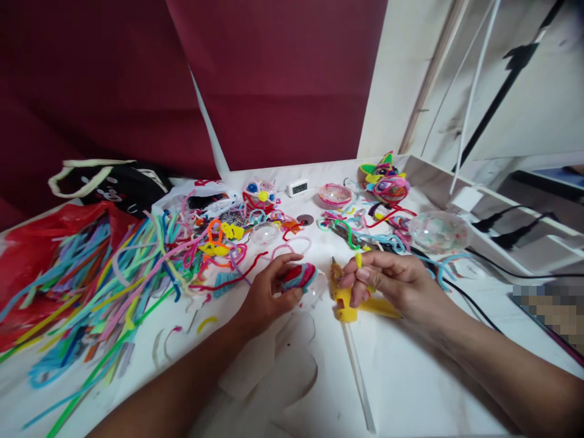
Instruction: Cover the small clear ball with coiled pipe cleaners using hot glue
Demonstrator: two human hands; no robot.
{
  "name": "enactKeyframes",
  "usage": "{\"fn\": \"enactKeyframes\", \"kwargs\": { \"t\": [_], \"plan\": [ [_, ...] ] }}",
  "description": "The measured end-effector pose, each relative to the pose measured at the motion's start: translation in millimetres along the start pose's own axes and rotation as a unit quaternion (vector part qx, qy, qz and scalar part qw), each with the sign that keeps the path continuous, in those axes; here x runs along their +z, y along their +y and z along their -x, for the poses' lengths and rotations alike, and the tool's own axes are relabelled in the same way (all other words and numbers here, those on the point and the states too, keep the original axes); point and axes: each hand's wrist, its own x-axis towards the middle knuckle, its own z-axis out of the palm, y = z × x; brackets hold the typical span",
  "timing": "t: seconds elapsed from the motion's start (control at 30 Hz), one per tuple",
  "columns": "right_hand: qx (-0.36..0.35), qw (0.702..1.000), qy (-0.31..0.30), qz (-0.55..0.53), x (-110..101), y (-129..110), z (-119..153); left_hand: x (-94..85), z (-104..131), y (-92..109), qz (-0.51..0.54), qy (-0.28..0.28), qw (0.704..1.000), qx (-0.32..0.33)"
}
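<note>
Left hand [269, 291] clamped on the wrapped ball [298, 277] — right hand [387, 281] beside it grips my yellow glue gun [349, 304].

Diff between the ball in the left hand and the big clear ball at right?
The ball in the left hand is wrapped in red and blue fuzzy wire; the clear ball is bare and see-through. The wrapped one looks smaller. It sits in the left hand; the clear one rests untouched on the table. Both are round.

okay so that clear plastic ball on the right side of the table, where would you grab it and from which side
Probably from above, fingers spread over the round top of the clear ball. It sits alone near the table edge, with black cables running low along its near side, so a top approach seems safest.
</note>
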Motion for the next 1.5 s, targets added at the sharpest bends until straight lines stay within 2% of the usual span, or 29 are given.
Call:
{"fn": "enactKeyframes", "kwargs": {
  "t": [0.1, 0.2, 0.3, 0.47, 0.6, 0.77, 0.87, 1.07, 1.27, 1.5],
  "plan": [
    [-0.068, 0.993, 0.026, 0.092, 1, -2, 1, 1.1, 1, 1, 0.007, -0.012, 1.0, -0.003],
    [-0.15, 0.969, 0.028, 0.195, 1, 2, 3, 1.9, 1, -2, 0.012, -0.017, 1.0, -0.003],
    [-0.145, 0.951, 0.018, 0.271, 0, 7, 6, 2.8, 2, -6, 0.01, -0.028, 1.0, 0.003],
    [-0.154, 0.929, 0.0, 0.338, 1, 10, 11, 6.1, 3, -3, 0.027, -0.03, 0.999, 0.0],
    [-0.112, 0.941, 0.008, 0.318, 7, 8, 13, 9.4, 5, 2, 0.011, -0.016, 1.0, 0.007],
    [-0.026, 0.972, 0.039, 0.231, 24, 17, 17, 12.9, 10, 5, -0.07, 0.0, 0.996, 0.055],
    [0.0, 0.982, 0.053, 0.183, 32, 24, 18, 15.2, 12, 5, -0.093, 0.008, 0.992, 0.087],
    [-0.031, 0.97, 0.085, 0.226, 39, 24, 19, 18.6, 14, -1, -0.137, 0.042, 0.981, 0.133],
    [-0.047, 0.967, 0.114, 0.225, 42, 23, 19, 22.4, 17, -3, -0.154, 0.072, 0.973, 0.155],
    [-0.03, 0.97, 0.125, 0.205, 45, 20, 19, 25.2, 20, 1, -0.15, 0.073, 0.976, 0.14]
  ]
}}
